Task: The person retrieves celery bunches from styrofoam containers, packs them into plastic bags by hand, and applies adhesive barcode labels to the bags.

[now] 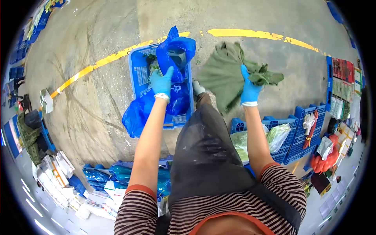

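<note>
My left hand point(161, 84), in a blue glove, is inside a blue plastic crate point(143, 51) on the floor. Its fingers are closed on a blue plastic bag point(172, 51) that stands up above the crate's rim. Some leafy greens point(152, 60) show beside those fingers, partly hidden. More of the bag's blue plastic point(141, 113) spills over the crate's near left side. My right hand point(250, 88), also gloved, grips a bunched part of a green cloth point(223, 72). The rest of this cloth hangs spread out to the left of the hand, above the floor.
Blue plastic pallets point(290, 135) stand at the near right, with clear bags of greens point(278, 137) against them. Blue wrapped bundles point(98, 178) lie at the near left. A yellow line point(244, 33) crosses the concrete floor. One shoe point(198, 87) is beside the crate.
</note>
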`<move>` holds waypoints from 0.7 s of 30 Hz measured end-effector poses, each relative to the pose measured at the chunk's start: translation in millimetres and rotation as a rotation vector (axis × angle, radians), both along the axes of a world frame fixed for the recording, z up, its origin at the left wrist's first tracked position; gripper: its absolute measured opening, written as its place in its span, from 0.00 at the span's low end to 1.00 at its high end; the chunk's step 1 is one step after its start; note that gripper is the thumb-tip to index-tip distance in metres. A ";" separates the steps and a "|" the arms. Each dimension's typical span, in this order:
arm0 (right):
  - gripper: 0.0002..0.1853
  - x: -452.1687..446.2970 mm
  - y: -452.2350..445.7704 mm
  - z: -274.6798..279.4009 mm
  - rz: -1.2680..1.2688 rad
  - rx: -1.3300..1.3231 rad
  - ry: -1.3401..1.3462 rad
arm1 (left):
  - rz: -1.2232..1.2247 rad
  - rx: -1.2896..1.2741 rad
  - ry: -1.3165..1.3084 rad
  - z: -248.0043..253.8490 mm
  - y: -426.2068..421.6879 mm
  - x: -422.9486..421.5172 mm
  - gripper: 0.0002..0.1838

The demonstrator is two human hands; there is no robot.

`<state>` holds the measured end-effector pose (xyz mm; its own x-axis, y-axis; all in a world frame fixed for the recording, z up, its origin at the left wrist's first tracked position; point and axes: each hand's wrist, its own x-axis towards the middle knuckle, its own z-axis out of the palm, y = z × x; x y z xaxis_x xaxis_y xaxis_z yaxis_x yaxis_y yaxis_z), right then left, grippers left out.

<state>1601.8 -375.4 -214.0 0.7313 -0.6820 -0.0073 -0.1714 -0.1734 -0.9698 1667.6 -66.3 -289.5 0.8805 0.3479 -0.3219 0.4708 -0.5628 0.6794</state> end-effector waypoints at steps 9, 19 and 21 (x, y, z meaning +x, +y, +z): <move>0.52 93.3 111.9 -163.5 0.573 -0.767 0.034 | 0.039 0.231 0.092 -169.4 -17.2 109.5 0.37; 0.16 154.7 244.7 -356.6 1.223 -0.263 0.585 | 0.173 -0.058 -0.151 -160.5 37.1 1.3 0.15; 0.16 154.9 285.2 -375.3 1.007 -0.314 0.474 | 0.197 0.017 0.008 -140.3 49.6 5.2 0.14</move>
